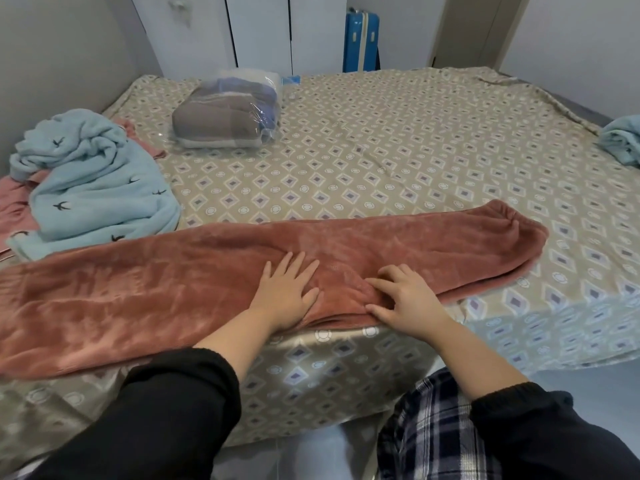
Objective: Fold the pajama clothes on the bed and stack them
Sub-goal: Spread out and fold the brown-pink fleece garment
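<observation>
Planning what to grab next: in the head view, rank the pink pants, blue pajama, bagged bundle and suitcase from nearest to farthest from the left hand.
1. pink pants: directly under the left hand, touching it.
2. blue pajama: crumpled to the left.
3. bagged bundle: farther back on the bed.
4. suitcase: standing beyond the bed, at the back.
</observation>
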`<state>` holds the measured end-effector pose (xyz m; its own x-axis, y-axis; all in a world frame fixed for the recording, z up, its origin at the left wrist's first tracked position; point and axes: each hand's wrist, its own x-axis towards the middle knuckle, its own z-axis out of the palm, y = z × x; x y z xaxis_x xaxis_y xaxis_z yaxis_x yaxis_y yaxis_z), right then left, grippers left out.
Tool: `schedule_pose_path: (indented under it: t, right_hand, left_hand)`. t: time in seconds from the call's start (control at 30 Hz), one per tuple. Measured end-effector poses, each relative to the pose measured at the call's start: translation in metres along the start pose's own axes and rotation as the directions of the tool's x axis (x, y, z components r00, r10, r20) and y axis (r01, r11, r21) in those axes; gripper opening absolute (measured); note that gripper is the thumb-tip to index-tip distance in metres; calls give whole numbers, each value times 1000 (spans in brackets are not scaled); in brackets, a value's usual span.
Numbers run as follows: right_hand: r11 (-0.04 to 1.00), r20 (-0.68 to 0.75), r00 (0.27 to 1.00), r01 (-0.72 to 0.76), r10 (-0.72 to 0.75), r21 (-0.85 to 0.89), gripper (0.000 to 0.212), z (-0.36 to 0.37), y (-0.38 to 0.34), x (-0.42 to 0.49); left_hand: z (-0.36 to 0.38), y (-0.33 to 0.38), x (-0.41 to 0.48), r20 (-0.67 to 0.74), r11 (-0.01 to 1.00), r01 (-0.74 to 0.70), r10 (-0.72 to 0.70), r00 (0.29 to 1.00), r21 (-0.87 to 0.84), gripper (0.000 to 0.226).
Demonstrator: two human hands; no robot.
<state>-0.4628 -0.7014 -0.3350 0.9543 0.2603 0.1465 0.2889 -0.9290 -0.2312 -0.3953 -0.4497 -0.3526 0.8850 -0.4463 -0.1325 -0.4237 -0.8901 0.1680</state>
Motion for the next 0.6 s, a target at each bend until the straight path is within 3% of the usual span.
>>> schedule_pose_path:
  t: [0.1, 0.27, 0.33, 0.43, 0.5, 0.57, 0.6]
  right_hand:
    - [994, -182, 981, 77, -62, 76, 36, 3, 1, -3]
    - [977, -193, 960, 212, -202, 33, 19, 8, -9, -5]
    - [974, -280, 937, 223, -207, 27, 7, 5, -10, -2]
    - [970, -406, 892, 238, -198, 50, 8, -3, -16, -2]
    - [971, -174, 957, 238, -231, 18, 9, -4, -20, -3]
    - [989, 109, 986, 119, -128, 89, 14, -6, -20, -2]
    - [985, 170, 984, 23, -52, 168, 25, -10, -18, 1]
  left_hand:
    - [9, -9, 2, -62, 999, -39, 37, 997, -15, 60]
    - [7, -15, 7, -34, 996, -54, 52, 998, -68, 61]
    - [4, -16, 8, -17, 994, -61, 59, 998, -95, 60]
    - [-5, -20, 11, -40, 985, -80, 74, 996, -150, 52]
    - [-14, -24, 15, -140, 975, -100, 73, 987, -198, 42]
    - [-17, -31, 18, -297, 971, -53, -19, 955, -233, 33]
    - [-15, -33, 18, -366, 971, 28, -116, 923, -235, 33]
